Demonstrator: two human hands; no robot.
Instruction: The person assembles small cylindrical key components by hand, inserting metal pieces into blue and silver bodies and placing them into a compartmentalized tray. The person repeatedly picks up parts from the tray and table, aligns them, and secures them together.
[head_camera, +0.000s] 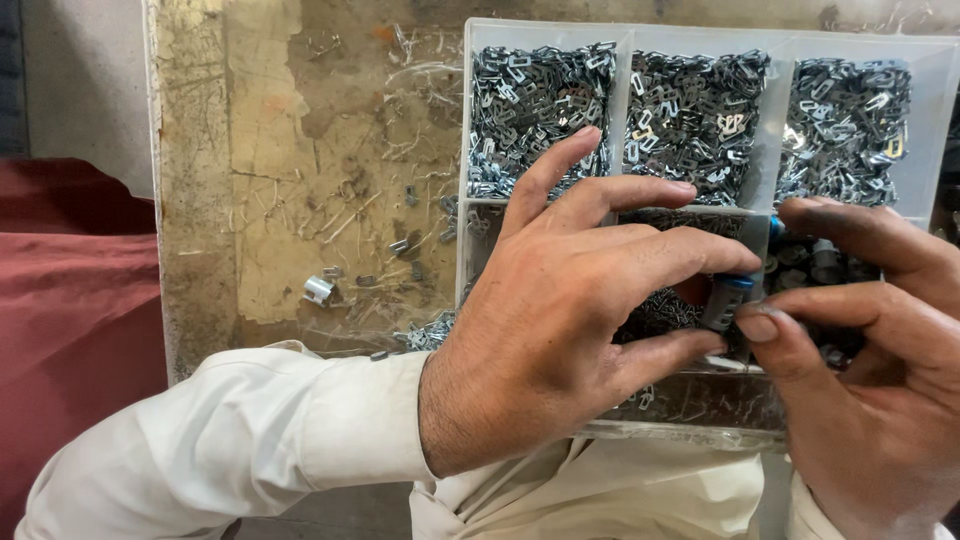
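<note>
A clear plastic compartment box (620, 40) sits on a worn workbench, its cells full of small silver metal clips (530, 100). My left hand (560, 310) reaches over the box's front row, fingers spread and curled around a small blue and silver cylindrical part (725, 298). My right hand (870, 350) meets it from the right, thumb and forefinger pinching the same small part. The front cells hold darker small pieces, mostly hidden under my hands.
Loose metal clips (318, 290) and wire scraps lie scattered on the scratched bench surface (300, 180) left of the box. A red cloth (70, 290) covers the area at far left. My white sleeves fill the bottom of the view.
</note>
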